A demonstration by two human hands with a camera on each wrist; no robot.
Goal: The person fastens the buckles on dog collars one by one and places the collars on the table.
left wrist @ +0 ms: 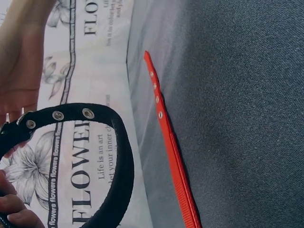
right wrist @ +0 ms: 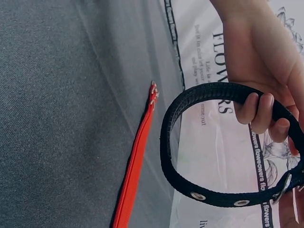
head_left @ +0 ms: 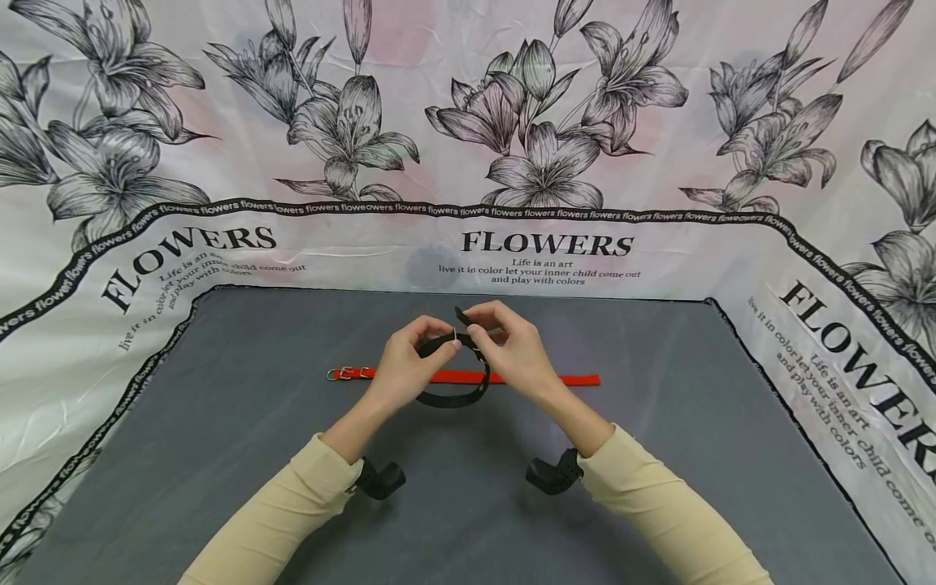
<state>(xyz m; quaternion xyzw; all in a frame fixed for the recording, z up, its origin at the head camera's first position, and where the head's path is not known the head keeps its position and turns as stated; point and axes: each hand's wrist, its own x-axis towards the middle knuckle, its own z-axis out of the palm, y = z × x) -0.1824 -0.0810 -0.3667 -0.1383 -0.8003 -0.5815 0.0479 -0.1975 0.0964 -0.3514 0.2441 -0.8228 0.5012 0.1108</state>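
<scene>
Black webbing collar point(head_left: 453, 394) is looped and held above the desk point(head_left: 219, 422); left hand point(head_left: 405, 366) and right hand point(head_left: 512, 349) pinch it together at its buckle, 12 o'clock of the loop. Buckling looks unfinished. The red collar point(head_left: 468, 377) lies flat, untouched.

The red collar's point(head_left: 468, 377) middle is hidden behind both hands; perhaps the black collar's point(head_left: 455, 382) buckle too

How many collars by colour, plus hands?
Black collar: 1, looped, held by left hand and right hand
Red collar: 1, flat on the grey mat
Hands: 2
Total: 4
</scene>
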